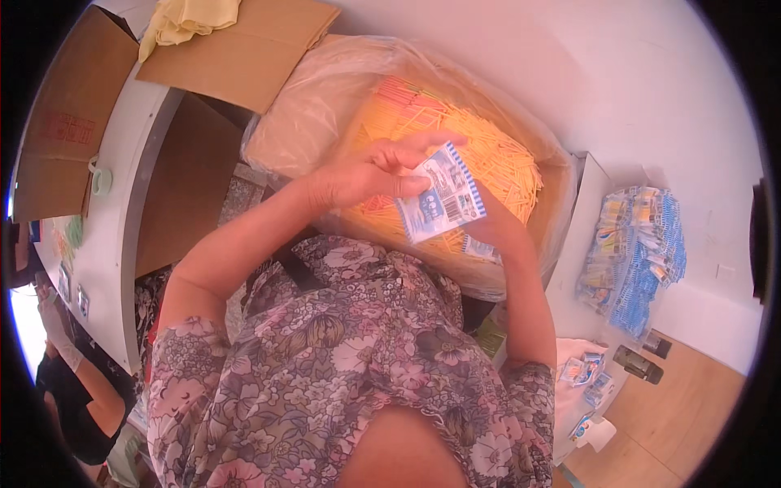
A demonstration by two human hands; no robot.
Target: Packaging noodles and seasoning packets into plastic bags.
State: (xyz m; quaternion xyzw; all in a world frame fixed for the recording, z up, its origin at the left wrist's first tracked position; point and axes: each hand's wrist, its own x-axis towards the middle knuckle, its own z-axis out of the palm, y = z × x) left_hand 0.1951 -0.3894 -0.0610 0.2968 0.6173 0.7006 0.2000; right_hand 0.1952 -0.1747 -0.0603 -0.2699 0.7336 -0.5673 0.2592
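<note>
My left hand (389, 172) pinches a small flat packet (443, 193), white with blue print and striped blue ends, between thumb and fingers. The packet is held tilted above a large box (561, 159) lined with clear plastic. Inside the box lie a great many thin yellow sticks (488, 134), with pinkish-orange ones (407, 98) toward the back. Behind the packet is my right hand (495, 224), its fingers mostly hidden. Just below that hand a second blue-and-white packet (480, 248) shows in part; whether the hand touches it I cannot tell.
To the right, a clear bag of similar packets (630, 252) lies on a white surface, with several loose packets (584, 370) nearer. A cardboard flap (244, 61) and yellow cloth (191, 18) are at the back left. Another person's gloved hand (58, 329) is at the far left.
</note>
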